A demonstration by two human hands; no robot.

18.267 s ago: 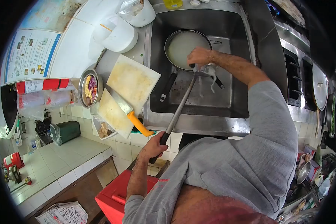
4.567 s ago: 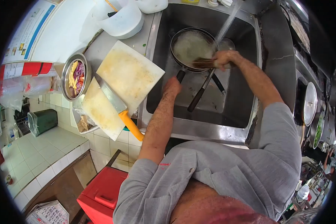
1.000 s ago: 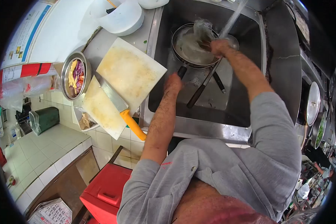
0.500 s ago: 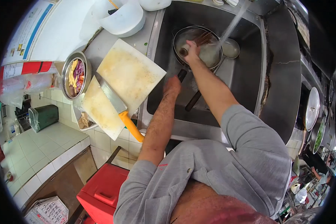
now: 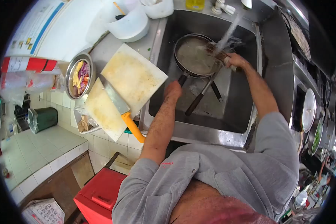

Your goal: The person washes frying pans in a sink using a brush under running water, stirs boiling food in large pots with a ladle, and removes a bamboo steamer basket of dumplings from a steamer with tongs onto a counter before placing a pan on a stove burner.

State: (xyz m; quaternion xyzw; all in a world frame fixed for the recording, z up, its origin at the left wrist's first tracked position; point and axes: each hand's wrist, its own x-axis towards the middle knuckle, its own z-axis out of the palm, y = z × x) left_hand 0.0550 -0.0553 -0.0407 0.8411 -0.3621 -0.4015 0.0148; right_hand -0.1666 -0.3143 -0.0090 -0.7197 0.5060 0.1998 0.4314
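Observation:
My left hand [image 5: 173,90] is closed round the black handle of a frying pan [image 5: 193,56] in the metal sink [image 5: 233,100]. Cloudy water lies in the pan. At the pan's right side, my right hand [image 5: 236,61] grips a brown bristled brush [image 5: 221,56], its bristles over the rim. A stream of tap water [image 5: 229,33] falls onto the brush and splashes. A long dark-handled utensil [image 5: 195,104] leans in the sink below the pan, with another black handle [image 5: 216,92] beside it.
Left of the sink, a knife with an orange handle [image 5: 133,127] lies across two cutting boards [image 5: 134,76]. Beyond them is a metal bowl [image 5: 78,76] of cut vegetables. White containers [image 5: 128,28] stand behind. A red box [image 5: 100,194] is at the lower left; pans hang over at the right.
My right hand has moved with the brush from the pan's left part to its right rim, under the water. My left hand stays on the handle. Earlier, both hands were on a long utensil.

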